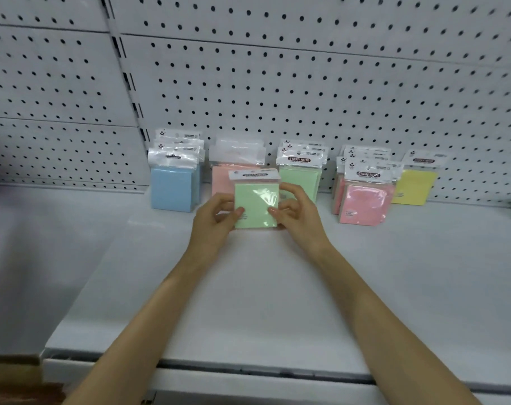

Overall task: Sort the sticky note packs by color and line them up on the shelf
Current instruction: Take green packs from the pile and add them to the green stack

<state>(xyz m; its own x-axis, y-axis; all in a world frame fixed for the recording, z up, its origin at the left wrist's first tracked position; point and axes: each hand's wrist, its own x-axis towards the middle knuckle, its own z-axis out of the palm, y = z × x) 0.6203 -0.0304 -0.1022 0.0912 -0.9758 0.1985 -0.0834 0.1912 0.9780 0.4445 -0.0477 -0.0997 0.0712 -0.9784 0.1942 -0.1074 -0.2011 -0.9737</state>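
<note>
A green sticky note pack [255,201] stands upright on the white shelf [248,287], gripped on both sides. My left hand [216,217] holds its left edge, thumb on the front. My right hand [295,210] holds its right edge. Behind it along the pegboard stand rows of packs: blue packs [173,188] at the left, pale pink packs [220,179] partly hidden by the held pack, green packs [302,178], brighter pink packs [365,204], and one yellow pack [413,187] at the right.
A white pegboard wall [306,83] backs the shelf. The shelf's front edge [248,366] runs across the bottom. Bare shelf surface lies left of the blue packs and in front of the rows.
</note>
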